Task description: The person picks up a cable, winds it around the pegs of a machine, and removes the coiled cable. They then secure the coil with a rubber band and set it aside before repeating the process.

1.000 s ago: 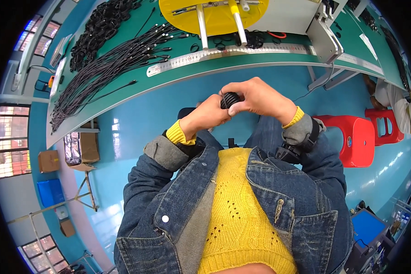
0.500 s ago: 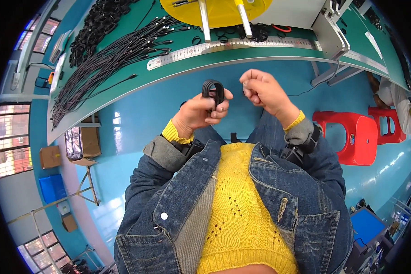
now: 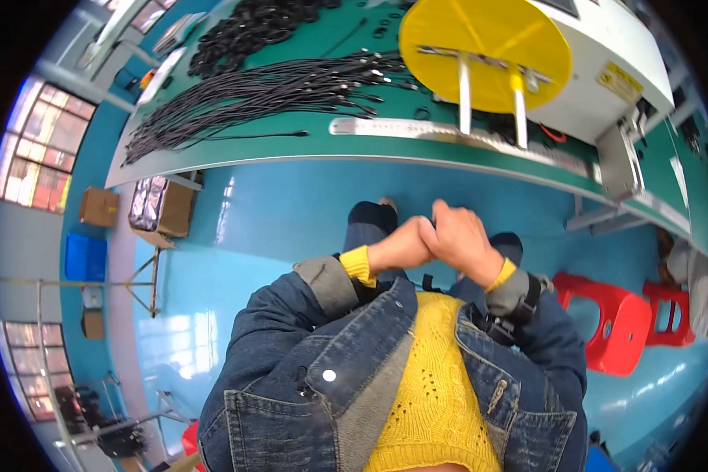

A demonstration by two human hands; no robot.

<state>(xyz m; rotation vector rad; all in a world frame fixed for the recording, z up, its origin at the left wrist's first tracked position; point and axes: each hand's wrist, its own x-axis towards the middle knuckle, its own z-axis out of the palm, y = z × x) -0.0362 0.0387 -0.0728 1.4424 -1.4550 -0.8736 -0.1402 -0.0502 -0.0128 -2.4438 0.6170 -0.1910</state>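
My left hand (image 3: pixel 401 245) and my right hand (image 3: pixel 462 242) are together in front of my body, below the table's near edge. Both look closed, with the fingers curled inward. The right hand overlaps the left one, and the left fingers are mostly hidden. No coil of black cable shows between them at this moment; whatever they hold is covered by the hands. On the green table (image 3: pixel 307 151) beyond them lies a spread bundle of black cables (image 3: pixel 252 106) with light-coloured connector ends. A steel ruler (image 3: pixel 393 128) lies along the table's near edge.
A yellow disc with two metal posts (image 3: pixel 488 47) stands at the table's right, before a white machine (image 3: pixel 606 55). A heap of black coiled cables (image 3: pixel 244 31) lies at the back left. Red stools (image 3: pixel 613 326) stand to my right, a cardboard box (image 3: pixel 165 208) to the left.
My hands have come together, the right one over the left. The coiled black cable seen in my left hand is now hidden. The view has shifted, with the table lower and further right.
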